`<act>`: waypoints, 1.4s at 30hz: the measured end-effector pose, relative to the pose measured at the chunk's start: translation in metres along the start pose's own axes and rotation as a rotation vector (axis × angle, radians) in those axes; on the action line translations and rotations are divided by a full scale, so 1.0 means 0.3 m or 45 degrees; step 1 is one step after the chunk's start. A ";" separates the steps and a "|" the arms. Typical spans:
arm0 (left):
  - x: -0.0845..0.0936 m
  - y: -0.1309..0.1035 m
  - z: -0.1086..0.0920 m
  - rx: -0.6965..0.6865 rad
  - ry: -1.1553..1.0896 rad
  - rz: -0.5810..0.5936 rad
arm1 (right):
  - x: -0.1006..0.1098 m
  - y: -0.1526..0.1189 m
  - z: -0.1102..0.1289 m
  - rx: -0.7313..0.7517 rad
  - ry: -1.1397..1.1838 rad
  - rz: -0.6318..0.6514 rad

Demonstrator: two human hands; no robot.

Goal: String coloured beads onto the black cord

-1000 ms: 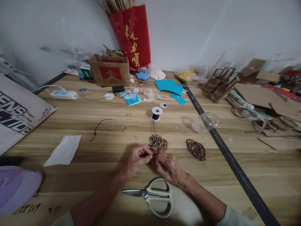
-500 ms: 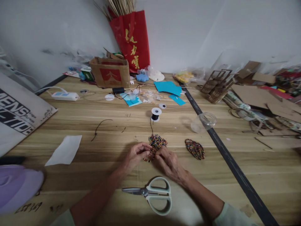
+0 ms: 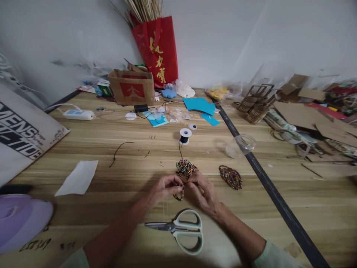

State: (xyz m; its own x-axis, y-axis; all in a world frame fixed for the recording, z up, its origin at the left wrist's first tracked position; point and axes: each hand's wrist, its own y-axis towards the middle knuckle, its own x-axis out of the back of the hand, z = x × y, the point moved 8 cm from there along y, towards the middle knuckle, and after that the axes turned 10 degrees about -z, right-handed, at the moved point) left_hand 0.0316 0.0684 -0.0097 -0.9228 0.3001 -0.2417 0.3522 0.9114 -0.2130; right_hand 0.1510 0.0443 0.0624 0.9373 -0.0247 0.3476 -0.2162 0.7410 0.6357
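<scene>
My left hand [image 3: 166,189] pinches a small loop of colorful beads [image 3: 179,196], which hangs below its fingertips. Close beside it, my right hand [image 3: 203,191] pinches a thin dark cord that runs between the two hands. Just beyond the fingers lies a pile of multicolored beads [image 3: 186,167]. A black thread comes down to the pile from a white spool [image 3: 184,136] standing upright. To the right is an oval bundle of strung beads [image 3: 231,177]. Scissors with pale green handles [image 3: 190,231] lie nearer to me, their blades pointing left.
A clear round container [image 3: 242,145] stands at right. White paper [image 3: 78,178], a cord piece [image 3: 119,150] and a purple object [image 3: 23,221] lie left. Blue sheets [image 3: 199,105], a cardboard box [image 3: 133,88], a red bag [image 3: 160,52] and wooden baskets [image 3: 255,104] are farther back.
My right hand has shifted slightly up and right. The bead loop under my left fingertips shows more fully, and the cord between my hands is now visible.
</scene>
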 end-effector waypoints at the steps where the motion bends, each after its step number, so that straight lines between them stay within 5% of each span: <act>1: 0.002 0.000 0.002 0.020 -0.026 -0.003 | 0.001 -0.001 -0.007 -0.012 0.000 -0.006; 13: 0.053 0.018 0.050 0.067 -0.223 -0.069 | -0.004 -0.011 -0.072 -0.089 -0.089 0.009; 27: 0.112 0.037 0.004 0.019 -0.141 -0.298 | -0.003 -0.016 -0.078 -0.110 -0.398 0.094; 30: 0.152 0.048 -0.010 -0.031 -0.155 -0.423 | -0.021 -0.024 -0.060 -0.079 -0.471 0.267; 37: 0.218 0.057 -0.011 -0.048 -0.273 -0.623 | -0.118 -0.100 0.038 -0.117 -0.542 1.091; 42: 0.219 0.057 -0.017 -0.072 -0.314 -0.652 | -0.152 -0.152 0.113 -0.087 -0.626 1.351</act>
State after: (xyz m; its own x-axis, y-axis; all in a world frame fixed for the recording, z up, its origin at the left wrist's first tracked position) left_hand -0.0239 0.1053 -0.0243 -0.9073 -0.2526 -0.3361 -0.1460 0.9390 -0.3115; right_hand 0.1088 -0.0110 0.0409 0.0859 0.3818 0.9203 -0.7972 0.5803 -0.1664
